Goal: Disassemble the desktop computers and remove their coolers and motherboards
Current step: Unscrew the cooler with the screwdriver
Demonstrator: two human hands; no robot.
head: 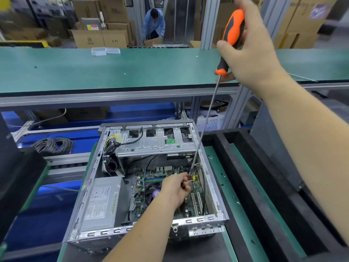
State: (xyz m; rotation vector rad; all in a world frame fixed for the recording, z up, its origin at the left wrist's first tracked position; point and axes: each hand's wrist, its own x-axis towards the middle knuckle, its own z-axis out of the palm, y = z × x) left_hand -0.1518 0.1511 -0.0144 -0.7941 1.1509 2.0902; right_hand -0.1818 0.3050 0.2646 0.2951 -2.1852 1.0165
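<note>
Orange and black, the screwdriver handle sits wrapped in the right hand, raised high above the open case. Its long shaft slants down so the tip lands at the far right corner of the motherboard, just under the drive cage. The left hand reaches into the case with fingers curled near the red and yellow connectors; it seems to pinch something small there, though exactly what is too fine to tell. The cooler lies just left of that hand, its fan partly hidden by the wrist. The power supply fills the near left of the case, which stands on the green counter.

The step looks like loosening a board screw at that corner. To do it well, bring the handle more nearly over the screw so the tip seats squarely, press down while turning, and keep the left hand holding loose wires clear of the shaft. A slipped tip could gouge the board or nick the thin cables beside it.
</note>
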